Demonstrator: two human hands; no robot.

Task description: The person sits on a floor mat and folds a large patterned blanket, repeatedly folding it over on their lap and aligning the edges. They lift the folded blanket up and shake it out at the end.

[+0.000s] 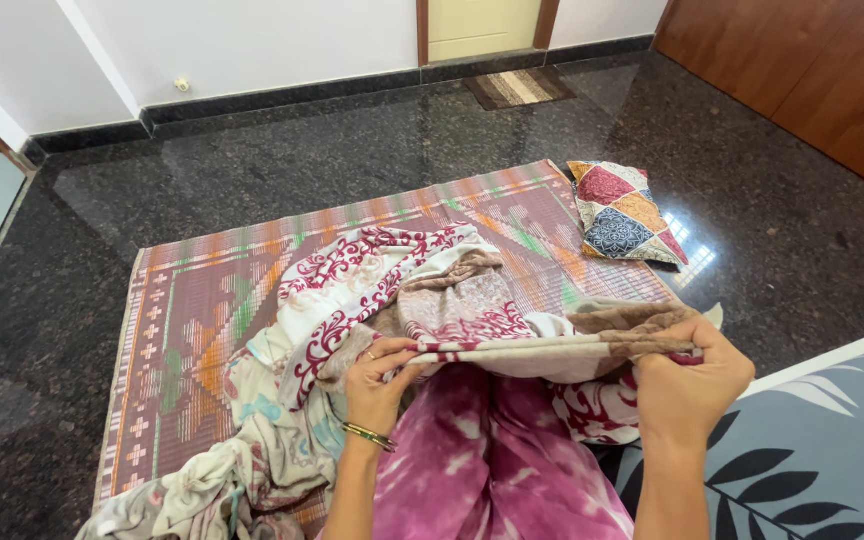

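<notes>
My left hand (pixel 377 380), with a ring and a gold bangle, pinches the edge of a white bedsheet (pixel 392 270) printed with maroon and brown swirls. My right hand (pixel 687 380) grips the same edge further right, so the folded edge stretches taut between both hands. The rest of the sheet lies bunched on a woven striped mat (pixel 192 300). Beneath my hands my lap is covered in pink tie-dye cloth (pixel 492 460).
A patchwork cushion (pixel 624 212) lies at the mat's far right corner on the dark granite floor (pixel 352 150). A pale floral cloth (pixel 222 480) is heaped at the lower left. A blue leaf-print mattress (pixel 812 440) sits at the right. A doormat (pixel 518 87) lies by the door.
</notes>
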